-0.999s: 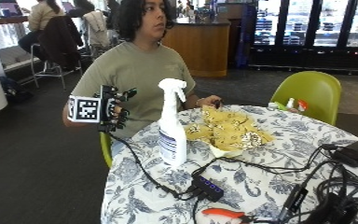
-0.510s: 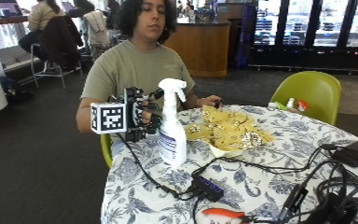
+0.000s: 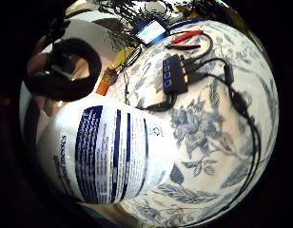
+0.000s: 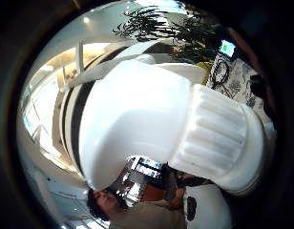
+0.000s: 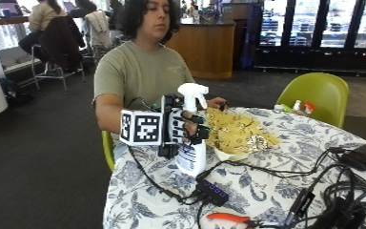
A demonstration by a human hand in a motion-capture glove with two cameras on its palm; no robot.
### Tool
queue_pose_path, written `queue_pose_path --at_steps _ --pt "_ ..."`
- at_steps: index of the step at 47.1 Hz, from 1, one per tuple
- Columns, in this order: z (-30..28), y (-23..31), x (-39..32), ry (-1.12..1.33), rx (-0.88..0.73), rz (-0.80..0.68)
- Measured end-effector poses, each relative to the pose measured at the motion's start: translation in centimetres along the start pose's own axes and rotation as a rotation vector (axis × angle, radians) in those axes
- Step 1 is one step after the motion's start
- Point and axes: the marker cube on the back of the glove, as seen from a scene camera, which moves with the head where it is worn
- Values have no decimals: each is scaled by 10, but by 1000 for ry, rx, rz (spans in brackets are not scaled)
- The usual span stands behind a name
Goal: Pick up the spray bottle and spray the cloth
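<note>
— At the table's near edge, what is the gloved right hand (image 5: 184,128) doing?

— Its fingers are curled round the neck of the white spray bottle (image 5: 192,131), just under the trigger head. The bottle stands upright, and its base looks to be on or just above the floral tablecloth (image 5: 265,191); I cannot tell which.

— And from the palm?

— On the little finger side the bottle's body with its blue printed label (image 3: 106,159) fills much of the view, with the tablecloth beyond it. On the thumb side the white spray head and its ribbed collar (image 4: 214,138) sit close against the palm.

— The other hand?

— The bare left hand (image 5: 217,102) is beside the cloth, partly hidden behind the bottle; whether its fingers hold anything I cannot tell.

— Where is the cloth?

— The yellow patterned cloth (image 5: 237,133) lies crumpled in a heap just beside the bottle, toward the table's middle.

— What else lies around?

— A black USB hub (image 5: 213,192) with cables in front of the bottle, orange-handled pliers (image 5: 230,219) at the near edge, a black box (image 5: 362,156) further off, and a green chair (image 5: 316,95) behind the table.
</note>
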Motion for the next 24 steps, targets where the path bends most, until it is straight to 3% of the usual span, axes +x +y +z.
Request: queue_pose_path --at_steps 10,16,24 --pt "5 -16 -22 -190 -57 61" --pt "-6 -14 -47 -179 -57 37" --pt "-32 -14 -116 -124 -235 -23"
